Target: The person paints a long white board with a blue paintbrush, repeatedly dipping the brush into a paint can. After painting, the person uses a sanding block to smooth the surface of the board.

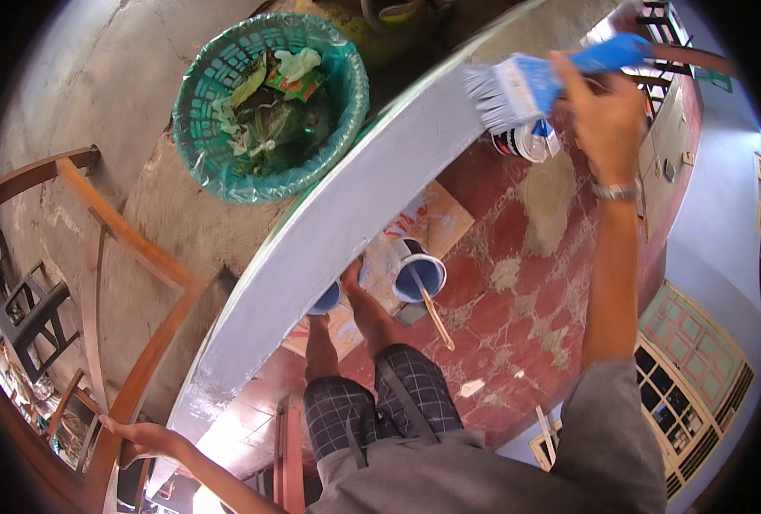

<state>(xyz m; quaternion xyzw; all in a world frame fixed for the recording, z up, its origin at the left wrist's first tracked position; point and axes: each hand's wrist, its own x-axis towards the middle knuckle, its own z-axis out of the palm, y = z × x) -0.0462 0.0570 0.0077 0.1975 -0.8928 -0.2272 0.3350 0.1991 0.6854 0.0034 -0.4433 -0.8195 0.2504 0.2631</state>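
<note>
At the upper right my right hand (602, 115), blurred, grips a paintbrush (528, 87) with a blue handle and pale, paint-coated bristles. The bristles lie at the edge of a light grey-lilac painted wall top (367, 173); whether they touch it I cannot tell. My left hand (139, 440) rests against an upright wooden post (133, 385) at the lower left, its fingers partly behind the wood. Below the wall, near my feet, stands a paint bucket (419, 276) with a wooden stick in it. A second bucket (328, 299) is partly hidden by the wall.
A green plastic basket (188, 128) lined with a clear bag holds rubbish beyond the wall. A paint can (529, 142) stands beneath the brush. Paint-marked cardboard (454, 221) lies on the red, patched floor (515, 308). A dark plastic chair (33, 321) is at the far left.
</note>
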